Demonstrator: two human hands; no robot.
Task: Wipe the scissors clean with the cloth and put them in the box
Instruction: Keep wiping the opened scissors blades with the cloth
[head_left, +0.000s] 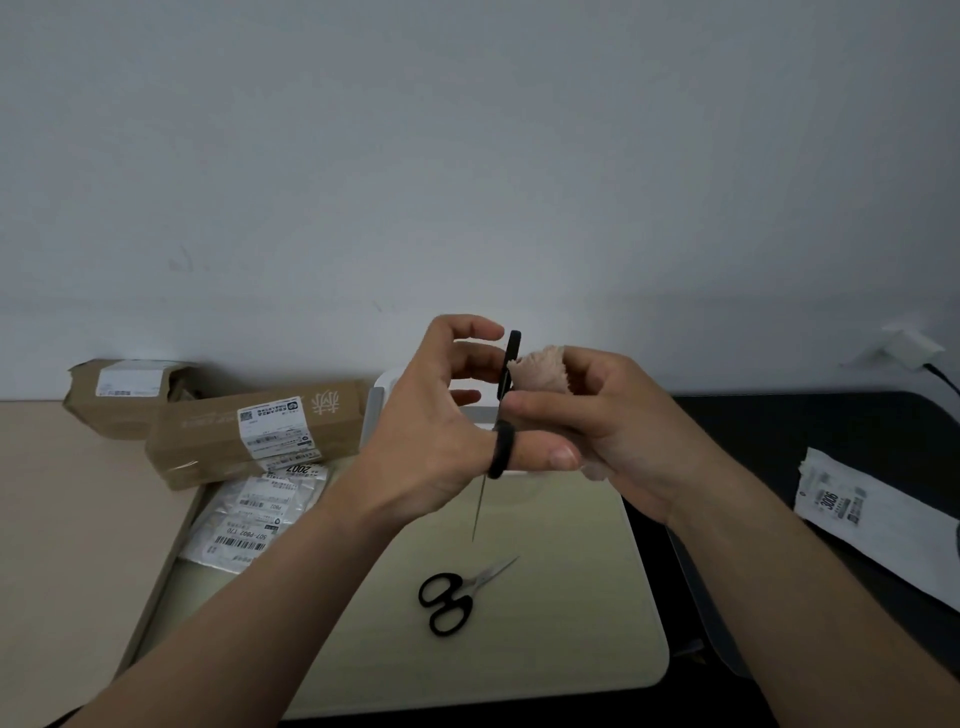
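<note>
My left hand (431, 441) holds the black-handled steel scissors (501, 447) upright above the far edge of the pale yellow-green rectangular mat (571, 623). My thumb is pushed through the lower plastic loop, my other fingers curl loosely beside the upper loop, and the thin blade points straight down toward the mat. My right hand (613, 431) is just beside them, its fingers closed round the bunched, fuzzy beige cloth (540, 371), which presses against the scissors near the upper loop. A second pair of scissors (452, 597), with the same black oval loops and slim shiny blades, lies flat near the middle of the mat, below my left hand and apart from it. The white plastic box (375, 415) with rounded corners stands at the far edge of the mat, mostly hidden behind my hands. Off the far left corner of the mat sit two long brown cardboard cartons (249, 436) with white barcode labels too small to read. Crinkled grey plastic mailers (249, 519) overlap the left edge, and one sticker on them reads "2007". Right of the mat, on a dark surface (831, 431), lies a white mailer bag (872, 519) marked "3006".
</note>
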